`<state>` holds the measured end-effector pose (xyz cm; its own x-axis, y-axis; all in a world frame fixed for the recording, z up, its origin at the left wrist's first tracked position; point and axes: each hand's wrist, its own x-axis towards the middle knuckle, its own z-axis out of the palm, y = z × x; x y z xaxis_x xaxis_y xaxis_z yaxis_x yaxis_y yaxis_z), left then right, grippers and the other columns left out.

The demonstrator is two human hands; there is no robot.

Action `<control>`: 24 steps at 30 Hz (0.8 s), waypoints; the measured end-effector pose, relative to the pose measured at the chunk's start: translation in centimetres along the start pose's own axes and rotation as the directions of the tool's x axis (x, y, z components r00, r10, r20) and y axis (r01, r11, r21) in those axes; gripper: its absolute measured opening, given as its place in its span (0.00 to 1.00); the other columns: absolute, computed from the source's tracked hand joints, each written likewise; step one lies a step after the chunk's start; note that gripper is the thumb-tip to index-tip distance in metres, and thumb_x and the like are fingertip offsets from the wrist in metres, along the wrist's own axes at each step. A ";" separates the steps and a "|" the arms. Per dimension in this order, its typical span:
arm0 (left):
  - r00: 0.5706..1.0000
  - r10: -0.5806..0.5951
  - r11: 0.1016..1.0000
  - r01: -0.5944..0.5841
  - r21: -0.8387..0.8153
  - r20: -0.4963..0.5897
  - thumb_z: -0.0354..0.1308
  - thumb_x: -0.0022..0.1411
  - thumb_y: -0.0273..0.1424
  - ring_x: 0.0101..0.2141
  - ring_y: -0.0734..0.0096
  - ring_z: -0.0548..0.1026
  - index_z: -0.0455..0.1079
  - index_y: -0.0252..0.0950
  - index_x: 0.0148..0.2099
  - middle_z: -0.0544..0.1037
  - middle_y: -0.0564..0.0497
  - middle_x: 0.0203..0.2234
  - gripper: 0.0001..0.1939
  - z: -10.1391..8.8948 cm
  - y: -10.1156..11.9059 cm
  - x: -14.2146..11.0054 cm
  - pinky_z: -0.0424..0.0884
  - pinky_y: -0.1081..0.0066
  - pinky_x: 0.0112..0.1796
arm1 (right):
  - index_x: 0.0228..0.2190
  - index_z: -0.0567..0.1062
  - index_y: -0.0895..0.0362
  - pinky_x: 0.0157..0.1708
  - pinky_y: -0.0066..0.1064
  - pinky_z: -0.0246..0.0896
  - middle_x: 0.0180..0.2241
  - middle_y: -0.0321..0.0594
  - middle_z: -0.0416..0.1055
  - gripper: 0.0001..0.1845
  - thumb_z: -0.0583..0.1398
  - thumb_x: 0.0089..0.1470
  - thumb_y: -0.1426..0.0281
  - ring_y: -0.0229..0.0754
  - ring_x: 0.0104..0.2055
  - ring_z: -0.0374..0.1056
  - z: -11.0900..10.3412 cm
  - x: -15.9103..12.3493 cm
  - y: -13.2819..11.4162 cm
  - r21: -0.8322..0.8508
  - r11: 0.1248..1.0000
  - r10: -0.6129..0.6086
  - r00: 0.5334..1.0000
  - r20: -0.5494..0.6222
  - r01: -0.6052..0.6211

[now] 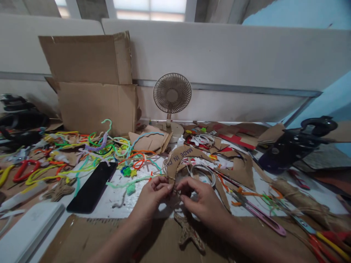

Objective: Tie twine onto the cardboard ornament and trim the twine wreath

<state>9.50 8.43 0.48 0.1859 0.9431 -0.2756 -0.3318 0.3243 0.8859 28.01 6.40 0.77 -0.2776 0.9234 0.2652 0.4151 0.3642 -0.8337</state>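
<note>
My left hand [148, 199] and my right hand [201, 199] meet at the near end of a curved cardboard strip [189, 150] printed with "MADE IN" lettering. Fingertips of both are pinched closed on thin brown twine, which passes around that narrow end; the fingers partly hide it. Just below them, a star wrapped in twine [189, 232] lies on a brown cardboard sheet [104, 237]. A coil of pale cord [210, 175] sits beyond my right hand. Left of my left hand is a mint-green pipe cleaner [131, 181].
A black phone [91, 188], a white box [33, 232] and another star [59, 190] lie left, near tangled pipe cleaners. A small fan [172, 93] stands at the back. Rightward are a pink cutter [260, 213], scissors [307, 228] and a twine roll [301, 199].
</note>
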 end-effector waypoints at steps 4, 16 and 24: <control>1.000 0.017 1.000 -0.017 -0.024 0.003 0.80 0.42 0.37 0.23 0.74 0.72 0.71 0.37 0.34 0.78 0.55 0.21 0.23 -0.5 0.0 0.2 0.65 0.74 0.28 | 0.34 0.79 0.53 0.38 0.32 0.63 0.32 0.36 0.79 0.15 0.59 0.49 0.82 0.41 0.36 0.73 -0.1 -0.4 0.3 -0.054 0.997 0.053 0.998 0.039 -0.051; 0.996 0.030 0.998 -0.034 -0.045 -0.082 0.80 0.40 0.34 0.29 0.70 0.78 0.73 0.39 0.37 0.80 0.55 0.27 0.24 -0.9 0.9 0.4 0.72 0.72 0.34 | 0.33 0.82 0.53 0.38 0.36 0.65 0.35 0.41 0.83 0.06 0.63 0.58 0.71 0.47 0.37 0.75 -6.1 2.2 2.0 -0.221 0.967 0.093 0.982 -0.164 -0.129; 0.997 0.020 0.998 -0.024 -0.061 -0.070 0.82 0.37 0.35 0.26 0.72 0.78 0.68 0.39 0.36 0.78 0.58 0.23 0.28 -0.7 0.5 0.7 0.70 0.74 0.32 | 0.34 0.81 0.54 0.40 0.35 0.64 0.37 0.41 0.81 0.06 0.64 0.55 0.75 0.46 0.40 0.74 -6.5 2.4 3.5 -0.375 0.919 0.109 0.993 -0.043 -0.117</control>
<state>8.77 9.28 0.47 0.1141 0.9523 -0.2831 -0.3918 0.3050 0.8680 34.40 10.67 1.67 -0.1931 0.9618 0.1938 0.7394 0.2725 -0.6157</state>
